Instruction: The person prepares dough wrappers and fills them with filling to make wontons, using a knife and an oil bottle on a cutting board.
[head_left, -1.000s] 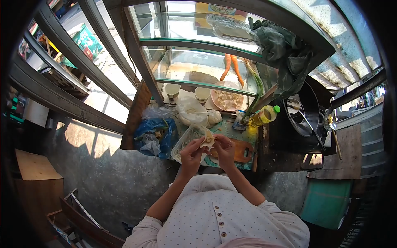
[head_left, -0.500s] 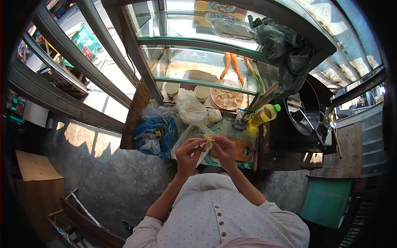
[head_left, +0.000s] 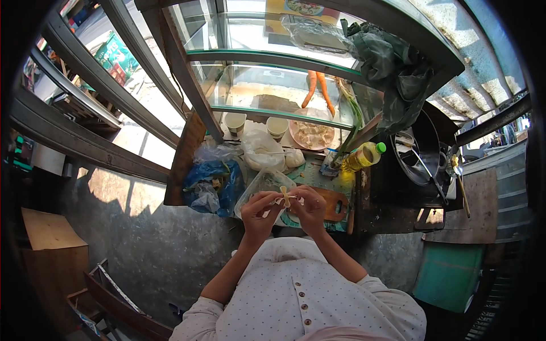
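Observation:
A small folded piece of pale dough (head_left: 285,196) is held between my two hands at the centre of the view. My left hand (head_left: 260,211) pinches its left side, and my right hand (head_left: 309,207) pinches its right side. Just beyond and partly under my left hand lies a clear plastic tray (head_left: 264,184). A brown wooden cutting board (head_left: 335,206) lies to the right, partly behind my right hand. Farther back, a pink plate (head_left: 292,132) bears several pale folded pieces.
Behind the tray are a white plastic bag (head_left: 260,149) and two cups, one at left (head_left: 235,123). A blue bag (head_left: 213,187) sits left, an oil bottle (head_left: 363,157) right. Carrots (head_left: 323,94) lie in the glass case. A black wok (head_left: 421,153) stands at right.
The dough piece has been pressed narrower in the middle between my fingers. Both hands have stayed in nearly the same place.

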Motion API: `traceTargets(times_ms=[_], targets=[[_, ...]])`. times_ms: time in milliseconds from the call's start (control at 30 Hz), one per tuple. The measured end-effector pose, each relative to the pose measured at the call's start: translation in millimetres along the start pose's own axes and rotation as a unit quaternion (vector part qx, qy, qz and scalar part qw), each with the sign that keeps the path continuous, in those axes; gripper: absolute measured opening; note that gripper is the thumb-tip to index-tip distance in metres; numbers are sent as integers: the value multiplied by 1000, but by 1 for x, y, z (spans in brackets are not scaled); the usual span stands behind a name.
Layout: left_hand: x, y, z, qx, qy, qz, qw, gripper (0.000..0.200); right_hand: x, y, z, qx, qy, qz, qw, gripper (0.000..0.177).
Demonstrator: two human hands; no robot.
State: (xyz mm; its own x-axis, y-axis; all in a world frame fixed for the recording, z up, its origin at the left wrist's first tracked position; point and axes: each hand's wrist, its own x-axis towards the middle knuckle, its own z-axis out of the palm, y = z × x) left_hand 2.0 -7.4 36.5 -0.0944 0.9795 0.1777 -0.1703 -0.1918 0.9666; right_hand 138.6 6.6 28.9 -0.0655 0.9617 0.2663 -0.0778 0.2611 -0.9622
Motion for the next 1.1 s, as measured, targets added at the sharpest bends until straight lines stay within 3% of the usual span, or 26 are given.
traceTargets(times_ms=[600,767,867,1000,1100], targets=[[4,7,5,22,-11,24,999,19,2,1,-4,-6,22,-29,999,11],[5,-7,5,2,-11,-53,999,21,2,10,-8,-30,16,-2,999,12],[9,-13,6,-16,-12,-131,991,28,1,30,-6,190,101,175,961,14],[9,-24,-3,22,-6,-183,983,37,18,79,-29,95,160,171,967,14],[6,-24,-14,32,9,-197,980,32,45,120,-50,5,210,160,965,13]])
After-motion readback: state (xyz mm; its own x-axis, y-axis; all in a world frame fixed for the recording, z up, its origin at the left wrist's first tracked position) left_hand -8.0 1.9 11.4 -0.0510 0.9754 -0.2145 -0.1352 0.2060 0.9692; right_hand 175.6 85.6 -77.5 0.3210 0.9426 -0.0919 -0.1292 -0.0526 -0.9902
